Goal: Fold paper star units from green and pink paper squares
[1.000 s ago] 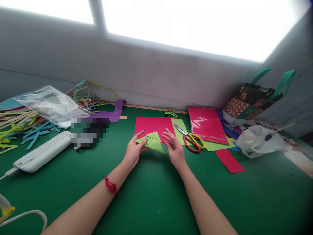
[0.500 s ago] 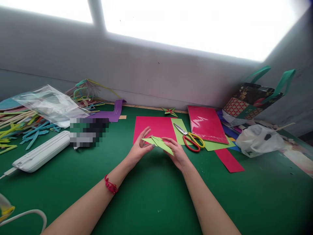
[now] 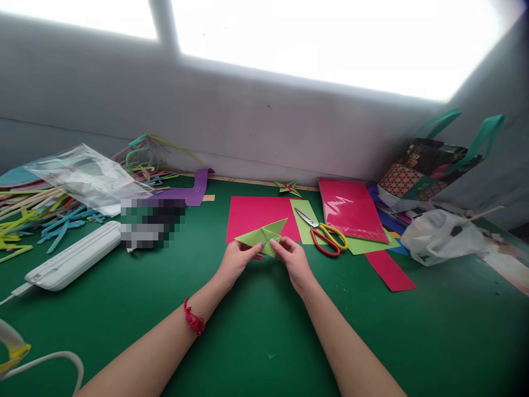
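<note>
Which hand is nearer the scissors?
Right. The right hand is just left of the scissors, pinching the folded green paper; the left hand is farther left, holding that paper's other side.

The folded paper point(image 3: 264, 235) is light green, the table point(image 3: 268, 320) a darker green, the scissors point(image 3: 316, 225) silver (plus red and yellow), the bag point(image 3: 400, 179) partly red-patterned.
</note>
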Action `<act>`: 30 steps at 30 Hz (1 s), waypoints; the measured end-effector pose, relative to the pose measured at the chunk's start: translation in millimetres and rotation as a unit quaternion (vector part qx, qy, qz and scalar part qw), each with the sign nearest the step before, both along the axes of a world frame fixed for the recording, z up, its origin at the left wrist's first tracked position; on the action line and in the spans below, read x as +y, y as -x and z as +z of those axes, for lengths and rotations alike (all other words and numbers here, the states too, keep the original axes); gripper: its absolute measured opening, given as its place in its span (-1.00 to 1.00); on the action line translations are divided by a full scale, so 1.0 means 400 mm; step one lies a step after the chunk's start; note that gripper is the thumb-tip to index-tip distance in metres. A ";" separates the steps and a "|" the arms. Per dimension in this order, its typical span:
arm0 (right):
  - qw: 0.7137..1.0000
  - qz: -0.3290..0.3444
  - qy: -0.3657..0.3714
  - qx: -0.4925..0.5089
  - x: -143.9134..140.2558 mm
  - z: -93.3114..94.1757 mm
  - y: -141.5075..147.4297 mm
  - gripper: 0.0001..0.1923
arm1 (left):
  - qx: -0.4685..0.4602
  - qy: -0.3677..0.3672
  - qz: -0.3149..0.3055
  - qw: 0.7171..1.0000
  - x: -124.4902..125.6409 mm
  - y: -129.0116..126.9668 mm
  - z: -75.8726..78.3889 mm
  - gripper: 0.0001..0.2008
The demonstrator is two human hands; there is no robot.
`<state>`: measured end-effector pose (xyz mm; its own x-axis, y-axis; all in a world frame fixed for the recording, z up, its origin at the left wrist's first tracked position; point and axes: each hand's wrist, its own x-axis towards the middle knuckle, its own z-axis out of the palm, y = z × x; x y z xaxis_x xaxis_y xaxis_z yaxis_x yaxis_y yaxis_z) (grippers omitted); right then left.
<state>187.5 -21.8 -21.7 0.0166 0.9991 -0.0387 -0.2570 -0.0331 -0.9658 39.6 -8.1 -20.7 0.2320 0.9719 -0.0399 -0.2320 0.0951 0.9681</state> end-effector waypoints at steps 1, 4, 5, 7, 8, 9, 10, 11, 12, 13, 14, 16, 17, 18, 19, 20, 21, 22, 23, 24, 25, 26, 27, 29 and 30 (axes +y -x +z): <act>1.000 -0.010 0.006 0.023 0.001 -0.004 -0.001 -0.79 | -0.005 -0.010 -0.032 0.999 0.000 -0.001 0.001 -0.60; 0.996 -0.037 0.030 0.074 0.009 -0.012 -0.014 -0.77 | -0.024 -0.029 -0.086 0.996 0.002 -0.005 0.002 -0.55; 0.996 -0.043 0.030 0.078 0.012 -0.013 -0.019 -0.77 | -0.032 -0.028 -0.083 0.996 0.002 -0.007 0.004 -0.54; 0.996 -0.050 0.023 0.073 0.015 -0.012 -0.024 -0.76 | -0.049 -0.025 -0.055 0.997 0.001 -0.010 0.006 -0.55; 0.996 -0.050 0.019 0.069 0.015 -0.012 -0.023 -0.76 | -0.055 -0.024 -0.039 0.997 -0.001 -0.011 0.007 -0.56; 0.997 -0.047 0.018 0.066 0.013 -0.012 -0.020 -0.76 | -0.056 -0.024 -0.022 0.998 -0.002 -0.012 0.007 -0.57; 0.997 -0.040 0.020 0.063 0.011 -0.012 -0.015 -0.76 | -0.052 -0.022 -0.005 0.998 -0.003 -0.012 0.007 -0.60; 0.997 -0.030 0.023 0.061 0.008 -0.012 -0.009 -0.77 | -0.044 -0.021 0.011 0.999 -0.004 -0.011 0.006 -0.62; 0.998 -0.019 0.027 0.059 0.005 -0.012 -0.001 -0.77 | -0.034 -0.020 0.028 0.999 -0.005 -0.010 0.005 -0.64; 0.998 -0.010 0.030 0.056 0.001 -0.013 0.006 -0.77 | -0.024 -0.020 0.045 0.998 -0.005 -0.008 0.004 -0.65; 0.998 -0.005 0.032 0.053 -0.002 -0.014 0.013 -0.75 | -0.016 -0.019 0.061 0.998 -0.005 -0.006 0.002 -0.65; 0.998 -0.006 0.032 0.048 -0.005 -0.016 0.024 -0.70 | -0.007 -0.018 0.078 0.997 -0.005 -0.002 -0.001 -0.66; 0.998 -0.016 0.033 0.046 -0.005 -0.018 0.027 -0.68 | -0.005 -0.017 0.080 0.997 -0.005 -0.002 -0.002 -0.68; 0.998 -0.029 0.035 0.044 -0.005 -0.020 0.028 -0.66 | -0.006 -0.015 0.077 0.997 -0.005 -0.001 -0.003 -0.70; 0.997 -0.043 0.039 0.042 -0.004 -0.021 0.028 -0.65 | -0.011 -0.013 0.073 0.997 -0.005 -0.002 -0.004 -0.71; 0.997 -0.055 0.043 0.041 -0.003 -0.024 0.027 -0.66 | -0.016 -0.012 0.070 0.997 -0.006 -0.003 -0.004 -0.72; 0.996 -0.062 0.047 0.042 -0.002 -0.026 0.027 -0.66 | -0.022 -0.011 0.067 0.997 -0.006 -0.005 -0.004 -0.71; 0.996 -0.065 0.051 0.044 -0.002 -0.028 0.027 -0.67 | -0.026 -0.010 0.062 0.998 -0.006 -0.007 -0.004 -0.70; 0.996 -0.063 0.052 0.046 -0.003 -0.029 0.028 -0.67 | -0.024 -0.009 0.058 0.998 -0.006 -0.009 -0.004 -0.69; 0.996 -0.060 0.052 0.049 -0.005 -0.031 0.030 -0.68 | -0.020 -0.010 0.057 0.998 -0.006 -0.011 -0.004 -0.67; 0.996 -0.056 0.049 0.051 -0.007 -0.032 0.034 -0.68 | -0.014 -0.013 0.060 0.998 -0.006 -0.012 -0.004 -0.64; 0.996 -0.051 0.047 0.053 -0.009 -0.033 0.037 -0.69 | -0.009 -0.018 0.067 0.998 -0.007 -0.014 -0.005 -0.61; 0.996 -0.048 0.046 0.056 -0.011 -0.034 0.041 -0.69 | -0.006 -0.024 0.077 0.997 -0.007 -0.015 -0.006 -0.60; 0.996 -0.041 0.047 0.065 -0.014 -0.034 0.048 -0.71 | -0.008 -0.031 0.094 0.995 -0.009 -0.016 -0.009 -0.61; 0.995 -0.041 0.052 0.071 -0.015 -0.034 0.050 -0.72 | -0.011 -0.031 0.097 0.995 -0.010 -0.016 -0.010 -0.63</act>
